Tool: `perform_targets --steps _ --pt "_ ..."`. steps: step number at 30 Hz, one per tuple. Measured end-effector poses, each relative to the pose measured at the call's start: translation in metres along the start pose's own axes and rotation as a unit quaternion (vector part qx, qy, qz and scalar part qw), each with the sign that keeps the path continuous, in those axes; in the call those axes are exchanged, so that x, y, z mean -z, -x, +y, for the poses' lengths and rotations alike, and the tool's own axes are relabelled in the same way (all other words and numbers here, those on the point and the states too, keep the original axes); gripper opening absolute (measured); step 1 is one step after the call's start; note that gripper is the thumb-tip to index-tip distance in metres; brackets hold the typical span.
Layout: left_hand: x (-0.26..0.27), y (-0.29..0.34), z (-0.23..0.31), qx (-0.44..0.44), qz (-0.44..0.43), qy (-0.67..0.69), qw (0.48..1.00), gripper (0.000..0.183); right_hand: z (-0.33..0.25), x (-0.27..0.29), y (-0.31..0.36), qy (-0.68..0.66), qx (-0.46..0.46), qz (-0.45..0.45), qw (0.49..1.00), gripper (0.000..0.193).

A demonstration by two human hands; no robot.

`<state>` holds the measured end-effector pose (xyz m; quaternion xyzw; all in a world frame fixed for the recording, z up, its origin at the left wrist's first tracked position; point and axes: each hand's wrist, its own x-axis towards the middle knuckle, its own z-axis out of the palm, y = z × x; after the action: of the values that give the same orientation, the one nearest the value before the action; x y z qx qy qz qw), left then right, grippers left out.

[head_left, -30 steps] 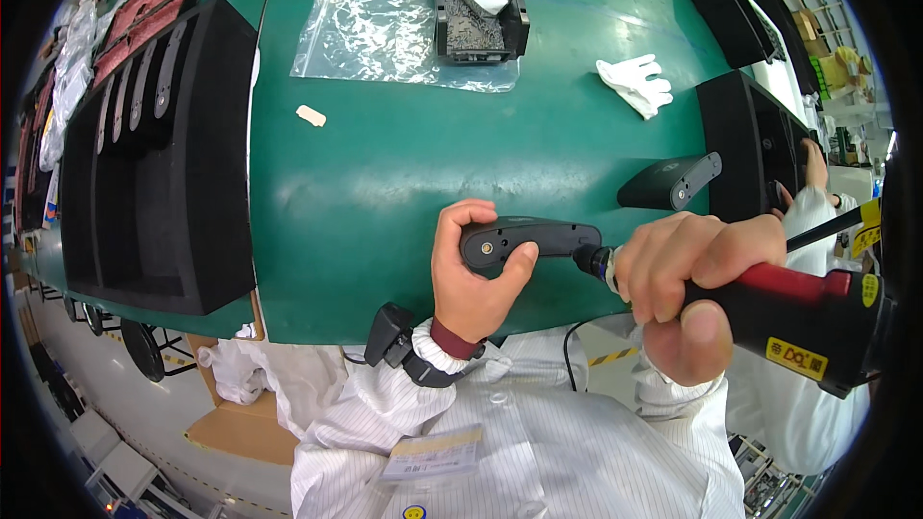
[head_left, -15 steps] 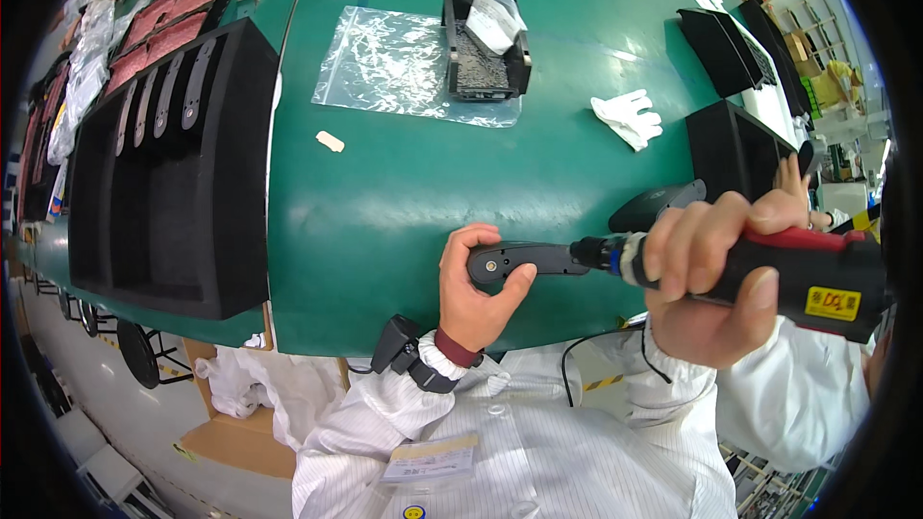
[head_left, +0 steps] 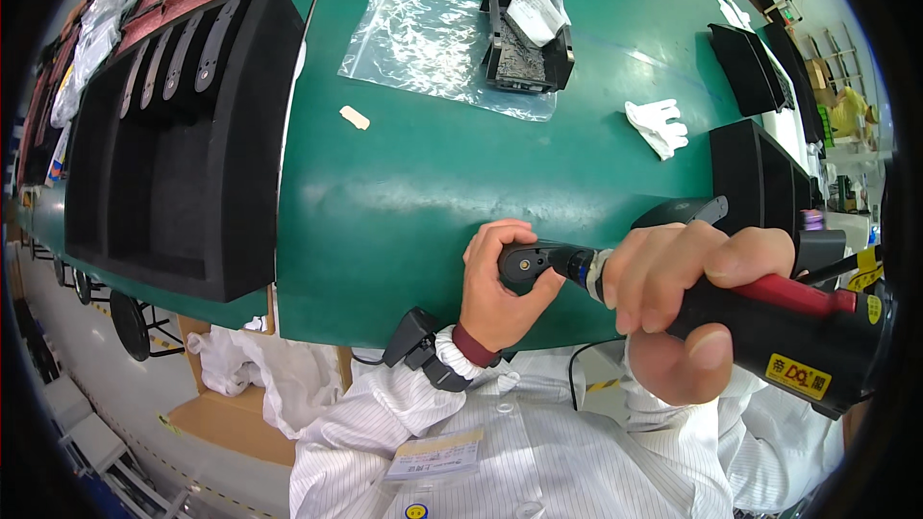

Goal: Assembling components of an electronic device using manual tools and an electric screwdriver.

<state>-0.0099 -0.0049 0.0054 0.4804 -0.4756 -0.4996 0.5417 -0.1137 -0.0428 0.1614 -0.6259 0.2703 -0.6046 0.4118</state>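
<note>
Tray (head_left: 245, 163), black foam, 9 to 10 o'clock; four dark curved pieces (head_left: 213, 53) upright in its top slots, lower bodies sunk in the foam. Beige scrap (head_left: 354, 117) at half past 10. Clear zip bag (head_left: 409, 43), half past 11, its right end under the bin.

Left hand (head_left: 495, 288) just off centre toward 5: thumb and fingers gripping the left end of the black part (head_left: 523, 267), which sits near centre toward 4. Palm hides some of it; power driver nose covers the other end, bit contact not visible.

Bin (head_left: 524, 77) of tiny hardware between 12 and 1; pieces too small to identify, white packet (head_left: 536, 14) covering some. White glove (head_left: 659, 127) at 2.

Right hand (head_left: 663, 279) between 3 and 4, clenched round the power driver (head_left: 784, 332); driver's rear fades into the dark rim. Second dark part (head_left: 681, 210) behind that hand, partly hidden. Purple blur (head_left: 812, 220) at 3, can't identify.
</note>
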Motion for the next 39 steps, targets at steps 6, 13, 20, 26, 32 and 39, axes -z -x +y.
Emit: perform_targets --steps 6,13,20,26,32,39 --pt "0.000 0.001 0.002 0.014 0.001 -0.001 1.000 0.045 0.000 -0.004 0.004 0.008 -0.041 0.016 0.999 0.048" --pt "0.000 0.001 0.002 0.030 -0.001 0.017 0.999 0.042 0.003 0.002 0.001 -0.020 -0.049 -0.034 0.998 0.050" --pt "-0.001 0.000 0.000 0.030 -0.001 0.033 0.999 0.042 0.005 0.022 -0.007 -0.007 -0.026 -0.174 0.984 0.048" --pt "-0.001 0.000 0.000 0.036 -0.013 0.047 0.998 0.042 0.007 -0.002 0.004 -0.010 -0.025 -0.026 0.999 0.044" --pt "-0.001 0.000 0.000 0.003 -0.002 0.009 1.000 0.039 0.008 -0.006 0.008 0.058 -0.004 -0.058 0.997 0.042" --pt "0.002 -0.001 0.008 0.008 -0.006 -0.004 1.000 0.039 0.006 -0.020 0.005 0.035 -0.051 0.019 0.998 0.045"
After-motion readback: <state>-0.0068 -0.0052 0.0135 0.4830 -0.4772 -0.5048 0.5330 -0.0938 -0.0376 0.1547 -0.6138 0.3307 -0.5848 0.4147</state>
